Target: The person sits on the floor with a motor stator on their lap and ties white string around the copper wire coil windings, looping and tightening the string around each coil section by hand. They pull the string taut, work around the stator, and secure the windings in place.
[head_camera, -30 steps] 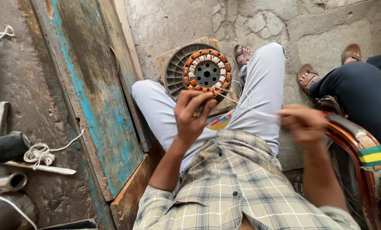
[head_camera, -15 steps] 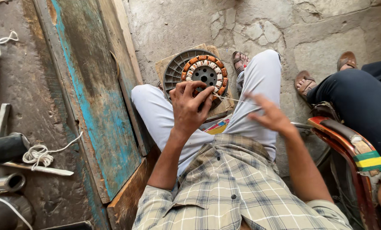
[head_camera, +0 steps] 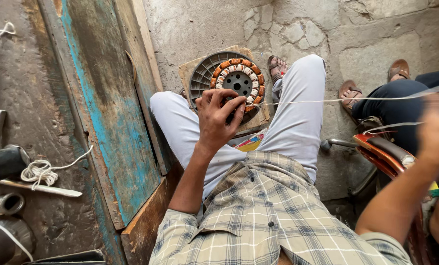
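Cracked concrete floor; on lap board, round copper-wound stator (head_camera: 237, 81) mostly laced. Left hand (head_camera: 219, 118) fingers pinching it; right hand (head_camera: 437, 132) blurred, pulling white string (head_camera: 337, 100) taut, grip unclear.

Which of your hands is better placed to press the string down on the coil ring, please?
Left. The left hand already has its fingers on the coil ring; the right hand is out at the side, pulling the string taut.
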### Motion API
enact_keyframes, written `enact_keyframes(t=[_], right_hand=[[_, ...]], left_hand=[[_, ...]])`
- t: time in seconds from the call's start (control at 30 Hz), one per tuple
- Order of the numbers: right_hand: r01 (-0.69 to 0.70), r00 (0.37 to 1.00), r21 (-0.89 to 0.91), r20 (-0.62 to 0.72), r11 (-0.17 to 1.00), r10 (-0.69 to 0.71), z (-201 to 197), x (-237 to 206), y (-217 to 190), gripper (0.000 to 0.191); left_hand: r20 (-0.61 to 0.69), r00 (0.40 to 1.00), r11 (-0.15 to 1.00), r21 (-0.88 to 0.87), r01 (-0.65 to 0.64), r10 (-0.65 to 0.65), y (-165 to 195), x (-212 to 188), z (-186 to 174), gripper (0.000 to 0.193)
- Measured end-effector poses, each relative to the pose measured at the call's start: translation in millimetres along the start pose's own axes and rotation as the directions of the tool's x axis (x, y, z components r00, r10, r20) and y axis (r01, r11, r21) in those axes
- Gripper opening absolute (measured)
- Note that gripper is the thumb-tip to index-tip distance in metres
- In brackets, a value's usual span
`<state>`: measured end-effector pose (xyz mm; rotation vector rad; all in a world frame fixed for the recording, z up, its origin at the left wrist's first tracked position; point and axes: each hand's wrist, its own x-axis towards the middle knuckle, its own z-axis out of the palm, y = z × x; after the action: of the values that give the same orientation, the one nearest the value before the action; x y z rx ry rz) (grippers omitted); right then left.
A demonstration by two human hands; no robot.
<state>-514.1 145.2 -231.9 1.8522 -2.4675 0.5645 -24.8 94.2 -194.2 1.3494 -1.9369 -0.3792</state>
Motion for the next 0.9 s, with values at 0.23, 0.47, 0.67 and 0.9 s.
enact_keyframes(t=[0.23, 0.47, 0.67, 0.9], right_hand=[[0.283, 0.711, 0.654, 0.348, 0.702, -0.611, 78, -38, -207, 0.077], [0.039, 0.388, 0.944, -0.317, -0.328, -0.866, -53, -22, -210, 0.048], [0.181, -0.075, 0.982, 0.073, 0.058, -0.994, -84, 1, -189, 0.038], [0.223, 0.789, 0.678, 0.297, 0.701, -0.538, 47, -41, -211, 0.067]], left_hand=[[0.010, 1.000, 0.999, 0.030, -0.018, 0.018, 8, 3, -5, 0.021], [0.008, 1.000, 1.000, 0.006, -0.006, 0.006, 5, 4, -3, 0.019], [0.008, 1.000, 1.000, 0.014, -0.005, 0.005, 3, 1, -1, 0.026], [0.036, 0.999, 1.000, 0.016, -0.026, 0.025, 2, 1, -6, 0.023]])
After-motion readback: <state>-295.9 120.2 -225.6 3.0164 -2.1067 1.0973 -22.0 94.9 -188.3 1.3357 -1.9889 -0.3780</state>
